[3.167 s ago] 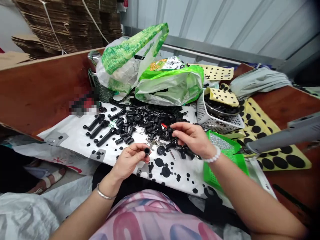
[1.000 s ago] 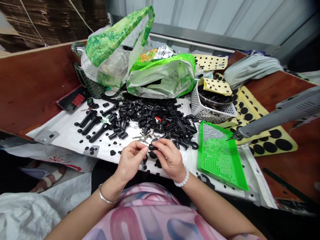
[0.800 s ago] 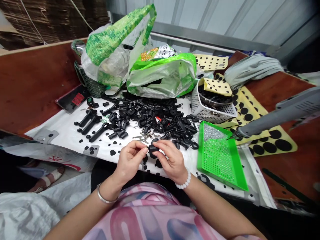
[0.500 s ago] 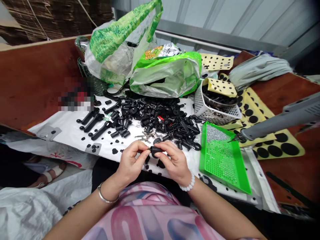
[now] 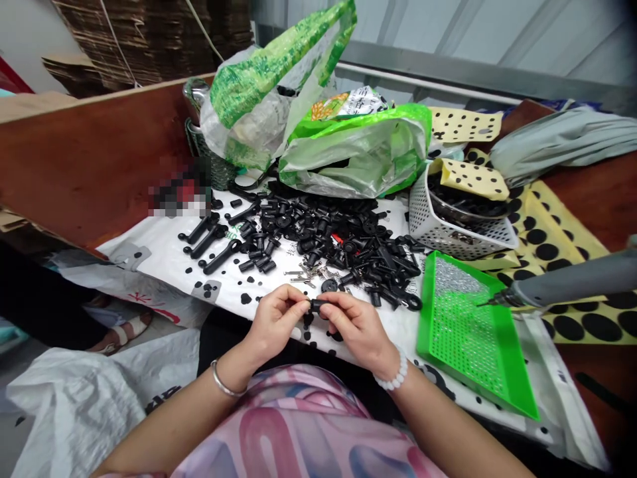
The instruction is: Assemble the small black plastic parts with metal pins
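Observation:
My left hand [image 5: 276, 323] and my right hand [image 5: 357, 327] meet at the near edge of the white sheet [image 5: 164, 255]. Both pinch one small black plastic part [image 5: 316, 306] between their fingertips. Just beyond them lies a heap of black plastic parts [image 5: 328, 242], with three longer black handles [image 5: 209, 242] to its left and a few small metal pieces [image 5: 306, 273] in front.
A green perforated tray [image 5: 468, 332] lies to the right, a white basket [image 5: 458, 229] of black pieces behind it. A grey power tool [image 5: 567, 285] points in from the right over yellow sheets of black dots [image 5: 552, 245]. Green and white plastic bags [image 5: 318, 133] stand at the back.
My right hand came back from the heap with a black piece and met my left hand near my body. The two now press their pieces together. The view shifted a little left.

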The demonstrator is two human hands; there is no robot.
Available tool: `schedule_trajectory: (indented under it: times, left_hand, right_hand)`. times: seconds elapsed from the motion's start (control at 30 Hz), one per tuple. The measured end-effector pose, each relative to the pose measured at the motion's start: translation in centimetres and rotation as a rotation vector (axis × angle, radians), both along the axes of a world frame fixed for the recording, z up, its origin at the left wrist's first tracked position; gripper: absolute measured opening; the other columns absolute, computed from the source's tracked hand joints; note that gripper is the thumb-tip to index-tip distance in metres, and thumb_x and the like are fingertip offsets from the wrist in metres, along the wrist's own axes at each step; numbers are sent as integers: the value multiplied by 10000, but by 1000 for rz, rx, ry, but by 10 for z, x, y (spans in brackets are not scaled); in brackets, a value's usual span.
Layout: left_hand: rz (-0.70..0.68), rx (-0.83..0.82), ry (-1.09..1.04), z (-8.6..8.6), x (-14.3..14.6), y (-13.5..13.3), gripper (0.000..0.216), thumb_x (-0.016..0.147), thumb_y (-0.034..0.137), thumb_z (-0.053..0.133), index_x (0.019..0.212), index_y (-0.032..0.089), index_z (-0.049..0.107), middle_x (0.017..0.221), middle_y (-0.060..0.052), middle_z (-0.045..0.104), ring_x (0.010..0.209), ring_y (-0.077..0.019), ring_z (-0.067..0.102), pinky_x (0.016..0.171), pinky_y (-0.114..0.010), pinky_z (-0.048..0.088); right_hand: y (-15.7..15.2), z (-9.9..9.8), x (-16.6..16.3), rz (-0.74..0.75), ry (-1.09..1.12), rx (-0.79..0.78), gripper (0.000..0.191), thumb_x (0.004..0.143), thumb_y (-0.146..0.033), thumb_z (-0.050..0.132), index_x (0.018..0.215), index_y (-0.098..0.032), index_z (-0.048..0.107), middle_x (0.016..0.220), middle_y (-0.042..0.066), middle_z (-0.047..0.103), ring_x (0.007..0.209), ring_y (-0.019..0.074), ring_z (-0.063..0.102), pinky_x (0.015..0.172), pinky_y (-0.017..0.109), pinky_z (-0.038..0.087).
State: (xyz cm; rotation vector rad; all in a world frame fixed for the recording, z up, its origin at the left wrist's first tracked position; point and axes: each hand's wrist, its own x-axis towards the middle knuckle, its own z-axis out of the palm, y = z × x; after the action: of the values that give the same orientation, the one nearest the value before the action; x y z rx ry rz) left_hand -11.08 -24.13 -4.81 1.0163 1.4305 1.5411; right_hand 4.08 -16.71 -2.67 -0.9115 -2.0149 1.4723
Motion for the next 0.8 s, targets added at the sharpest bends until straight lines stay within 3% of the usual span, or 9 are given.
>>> schedule_trajectory:
  times: [0.23, 0.43, 0.53, 0.63, 0.8]
  left_hand:
    - [131, -40, -108, -2, -33, -7, 180, 739, 314, 653, 767, 153, 579, 563, 40, 558, 528, -66, 504, 554, -180, 403]
    - [66, -63, -142, -4, -29, -12, 180, 747, 311, 650, 754, 148, 574, 594, 38, 553, 532, -63, 507, 546, -178, 407]
    - [71, -49, -131, -2, -24, -13, 171, 734, 290, 656, 750, 147, 563, 635, 29, 562, 545, -65, 509, 547, -182, 416]
    - [58, -8, -133, 0, -20, -15, 163, 737, 275, 646, 749, 150, 543, 664, 20, 557, 569, -74, 512, 548, -191, 421]
    - [-21, 21, -157, -2, -18, -19, 140, 773, 265, 609, 769, 158, 519, 709, -2, 568, 644, -103, 553, 604, -220, 451]
  right_hand:
    - [1, -1, -11, 101, -24, 128, 384, 871, -341, 509, 1210, -163, 490, 804, 19, 589, 564, 90, 522, 529, 213, 462]
    - [-3, -3, -27, 135, -67, 675, 263, 888, -250, 474, 1117, -135, 535, 905, 105, 626, 772, 180, 600, 690, 293, 496]
    - [-2, -5, -29, 162, -84, 757, 226, 912, -260, 415, 1025, -131, 563, 833, 105, 639, 751, 190, 599, 667, 298, 489]
    - [-1, -2, -28, 187, -107, 627, 225, 907, -307, 420, 916, -152, 583, 746, 67, 628, 658, 164, 575, 607, 270, 465]
    - [-5, 6, -25, 249, -93, -15, 388, 920, -408, 374, 646, -167, 507, 497, -34, 465, 416, 71, 397, 420, 190, 340]
